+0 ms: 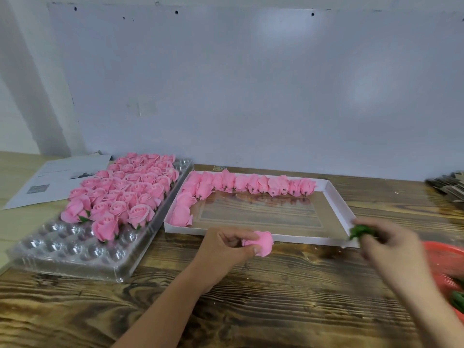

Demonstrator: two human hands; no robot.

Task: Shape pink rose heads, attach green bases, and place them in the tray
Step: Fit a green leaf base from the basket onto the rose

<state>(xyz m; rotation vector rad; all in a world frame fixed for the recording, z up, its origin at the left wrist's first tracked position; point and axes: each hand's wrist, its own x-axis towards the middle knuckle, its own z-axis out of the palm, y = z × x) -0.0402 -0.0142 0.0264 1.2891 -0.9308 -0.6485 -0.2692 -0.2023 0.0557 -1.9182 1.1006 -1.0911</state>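
Note:
My left hand (227, 247) pinches a pink rose head (261, 242) just above the wooden table, in front of the white box. My right hand (388, 243) holds a green base (359, 232) in its fingertips near the box's front right corner; it is blurred. The clear plastic tray (75, 249) at left holds many finished pink roses (125, 197) in its far cells, and its near cells hold none. The white box (336, 197) holds unfinished rose heads (251, 183) along its far and left sides.
A red basket (447, 267) with green bases sits at the right edge. Printed paper (50, 182) lies at the far left. A stack of grey pieces (447, 187) is at the far right. A white wall stands behind the table (276, 302).

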